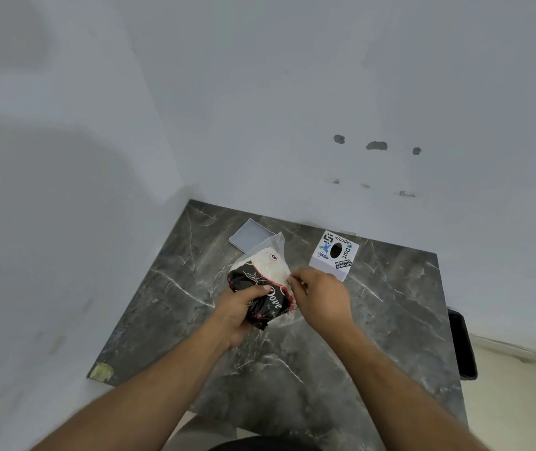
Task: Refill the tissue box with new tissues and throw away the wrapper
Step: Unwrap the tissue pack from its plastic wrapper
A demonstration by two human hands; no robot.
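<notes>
A pack of white tissues in a black and clear plastic wrapper (265,281) is held above the dark marble table (390,320). My left hand (240,310) grips the black lower end of the pack. My right hand (322,296) pinches the wrapper's right edge with its fingertips. The wrapper's clear top end is open and stands up loosely. The white cube tissue box (333,255), covered in stickers with an oval hole on top, stands just beyond my right hand. Its flat grey-white lid (248,237) lies on the table behind the pack.
The table sits in a corner between two white walls, left and back. A black object (462,345) hangs past the table's right edge. A scrap of yellowish tape (102,372) marks the front left corner. Pale floor shows at right.
</notes>
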